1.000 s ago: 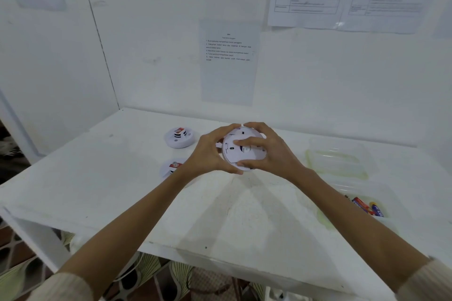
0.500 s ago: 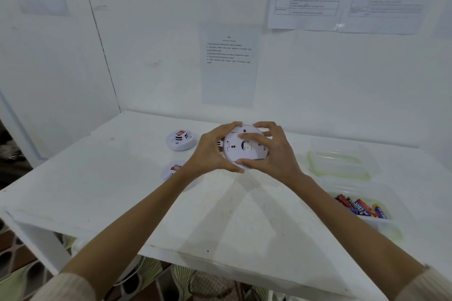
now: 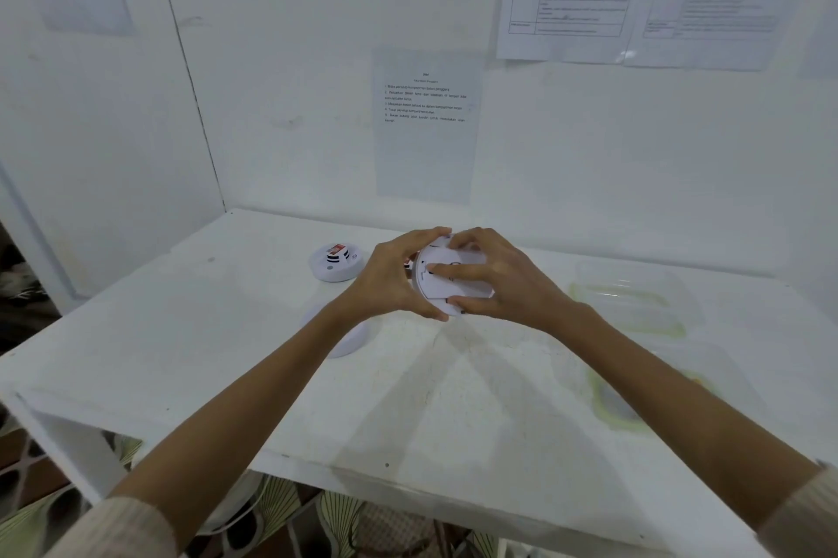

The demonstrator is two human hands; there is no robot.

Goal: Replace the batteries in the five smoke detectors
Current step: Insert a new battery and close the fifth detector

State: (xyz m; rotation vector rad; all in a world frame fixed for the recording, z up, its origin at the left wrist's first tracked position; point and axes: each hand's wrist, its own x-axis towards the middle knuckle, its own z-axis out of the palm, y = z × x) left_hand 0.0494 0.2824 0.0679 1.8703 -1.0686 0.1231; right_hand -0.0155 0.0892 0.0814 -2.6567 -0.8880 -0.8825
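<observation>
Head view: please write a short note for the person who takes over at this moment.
Left hand and right hand grip the white round plastic smoke detector above the white table, back toward the camera.
Second white round detector with a red label lies far left; third white detector half hidden under the left forearm.
Far clear plastic container and near clear plastic container stand right; no batteries show.
Done: cannot tell. Left: the held unit, then the others; only three in view.

White table against white walls with taped printed sheets.
</observation>
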